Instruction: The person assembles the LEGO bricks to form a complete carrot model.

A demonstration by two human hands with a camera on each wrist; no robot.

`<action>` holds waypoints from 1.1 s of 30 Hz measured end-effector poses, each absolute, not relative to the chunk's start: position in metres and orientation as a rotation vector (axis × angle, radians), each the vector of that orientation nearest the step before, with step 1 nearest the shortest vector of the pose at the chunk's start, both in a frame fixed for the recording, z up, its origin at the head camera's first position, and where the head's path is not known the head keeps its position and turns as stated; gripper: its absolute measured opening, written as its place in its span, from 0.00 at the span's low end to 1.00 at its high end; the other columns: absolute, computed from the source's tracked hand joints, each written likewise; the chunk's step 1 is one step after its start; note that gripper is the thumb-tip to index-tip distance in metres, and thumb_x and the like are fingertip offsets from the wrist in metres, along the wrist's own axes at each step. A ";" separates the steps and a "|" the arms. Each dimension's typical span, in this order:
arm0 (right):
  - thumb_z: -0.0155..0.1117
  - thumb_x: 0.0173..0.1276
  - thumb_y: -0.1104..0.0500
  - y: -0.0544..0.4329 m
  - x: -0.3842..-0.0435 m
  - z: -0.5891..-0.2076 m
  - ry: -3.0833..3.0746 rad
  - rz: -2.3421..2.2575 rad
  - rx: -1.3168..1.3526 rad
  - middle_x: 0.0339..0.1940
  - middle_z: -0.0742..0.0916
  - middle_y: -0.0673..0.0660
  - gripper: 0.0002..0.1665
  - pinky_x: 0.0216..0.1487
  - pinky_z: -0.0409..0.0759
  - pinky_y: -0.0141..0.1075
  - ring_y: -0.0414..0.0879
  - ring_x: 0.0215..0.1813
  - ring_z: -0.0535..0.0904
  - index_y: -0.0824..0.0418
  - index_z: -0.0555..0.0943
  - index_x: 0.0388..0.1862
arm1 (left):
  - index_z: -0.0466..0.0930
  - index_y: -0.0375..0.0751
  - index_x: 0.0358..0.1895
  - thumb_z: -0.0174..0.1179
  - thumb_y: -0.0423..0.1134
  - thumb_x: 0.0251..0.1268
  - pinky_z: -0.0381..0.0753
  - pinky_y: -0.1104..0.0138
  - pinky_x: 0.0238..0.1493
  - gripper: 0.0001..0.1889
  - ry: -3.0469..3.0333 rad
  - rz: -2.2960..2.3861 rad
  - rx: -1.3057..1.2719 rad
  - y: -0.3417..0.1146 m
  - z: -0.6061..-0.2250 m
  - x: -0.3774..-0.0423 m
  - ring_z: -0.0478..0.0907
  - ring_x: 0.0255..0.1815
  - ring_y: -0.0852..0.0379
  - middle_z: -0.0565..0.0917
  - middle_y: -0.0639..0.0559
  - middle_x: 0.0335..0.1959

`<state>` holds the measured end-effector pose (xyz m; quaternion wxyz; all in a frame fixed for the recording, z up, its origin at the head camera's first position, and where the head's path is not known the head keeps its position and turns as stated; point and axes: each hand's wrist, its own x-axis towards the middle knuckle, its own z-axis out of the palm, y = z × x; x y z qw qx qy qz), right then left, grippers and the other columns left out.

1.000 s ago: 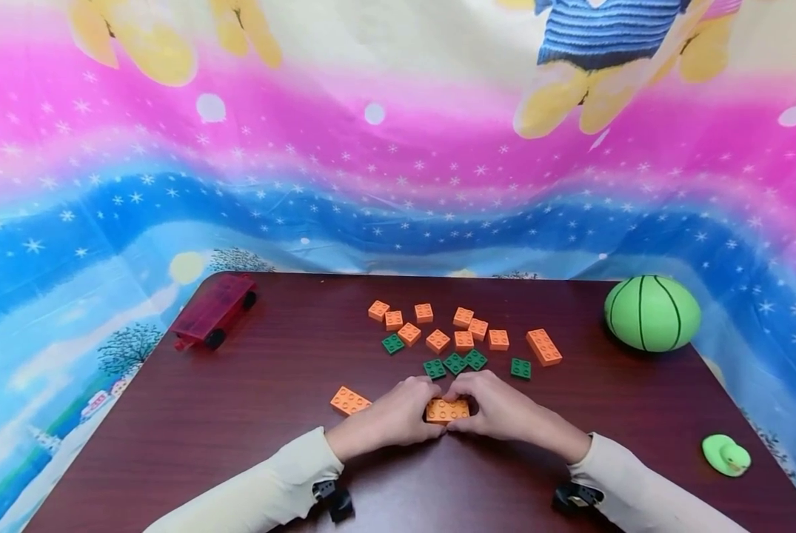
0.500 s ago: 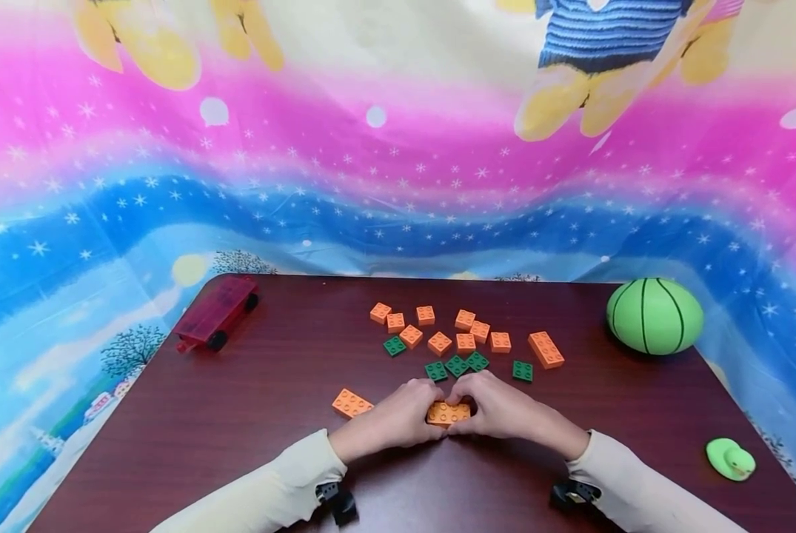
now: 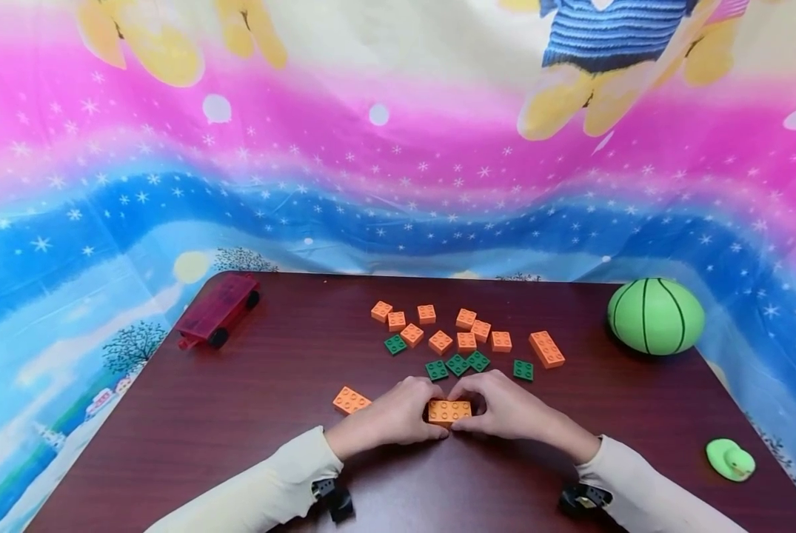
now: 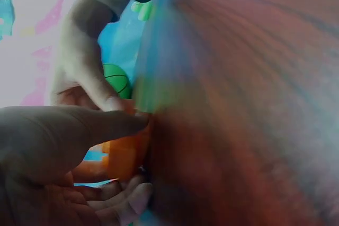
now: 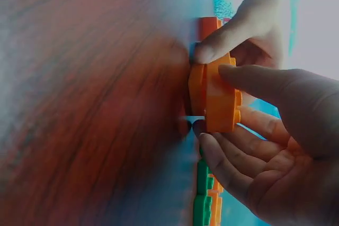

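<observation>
My left hand and right hand meet near the front middle of the table around an orange eight-stud building brick. In the right wrist view this upper brick is pinched between the right thumb and fingers. Just under it, slightly askew with a thin gap showing, is another orange brick, with the left thumb on its side. The left wrist view shows the left thumb and fingers around orange brick, close over the tabletop. Left of the left wrist lies a long orange brick, partly hidden by the wrist.
Beyond the hands lie several small orange bricks and green bricks, with a long orange brick to their right. A red toy cart stands back left. A green ball and a green toy duck are on the right.
The right hand has shifted slightly to the right, and more of the orange brick shows between the hands. The left hand stays nearly still, and the other bricks have not moved.
</observation>
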<state>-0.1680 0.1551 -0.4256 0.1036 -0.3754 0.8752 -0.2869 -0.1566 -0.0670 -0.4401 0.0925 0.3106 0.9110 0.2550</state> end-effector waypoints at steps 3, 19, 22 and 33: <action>0.77 0.64 0.50 0.156 -0.168 -0.425 2.576 -0.853 -1.103 0.38 0.89 0.43 0.13 0.36 0.77 0.27 0.35 0.35 0.77 0.51 0.88 0.46 | 0.87 0.46 0.46 0.75 0.50 0.59 0.74 0.75 0.34 0.17 2.688 0.772 0.948 -0.070 -0.437 -0.156 0.75 0.33 0.67 0.84 0.60 0.34; 0.78 0.64 0.52 0.157 -0.174 -0.425 2.527 -0.917 -1.210 0.39 0.90 0.46 0.10 0.44 0.80 0.30 0.36 0.40 0.80 0.54 0.88 0.40 | 0.87 0.47 0.40 0.73 0.45 0.64 0.69 0.73 0.34 0.08 2.743 0.657 0.998 -0.065 -0.427 -0.152 0.74 0.33 0.66 0.85 0.58 0.35; 0.78 0.64 0.53 0.157 -0.176 -0.426 2.490 -0.924 -1.205 0.40 0.90 0.46 0.09 0.45 0.81 0.31 0.36 0.42 0.81 0.53 0.88 0.40 | 0.86 0.48 0.36 0.73 0.45 0.64 0.66 0.73 0.31 0.07 2.751 0.628 1.010 -0.063 -0.427 -0.150 0.70 0.30 0.66 0.83 0.59 0.30; 0.78 0.64 0.52 0.158 -0.179 -0.429 2.446 -0.934 -1.103 0.41 0.91 0.44 0.10 0.45 0.82 0.30 0.34 0.42 0.81 0.51 0.89 0.43 | 0.87 0.46 0.46 0.72 0.48 0.64 0.70 0.72 0.36 0.13 2.754 0.633 1.051 -0.065 -0.431 -0.151 0.73 0.34 0.66 0.86 0.57 0.37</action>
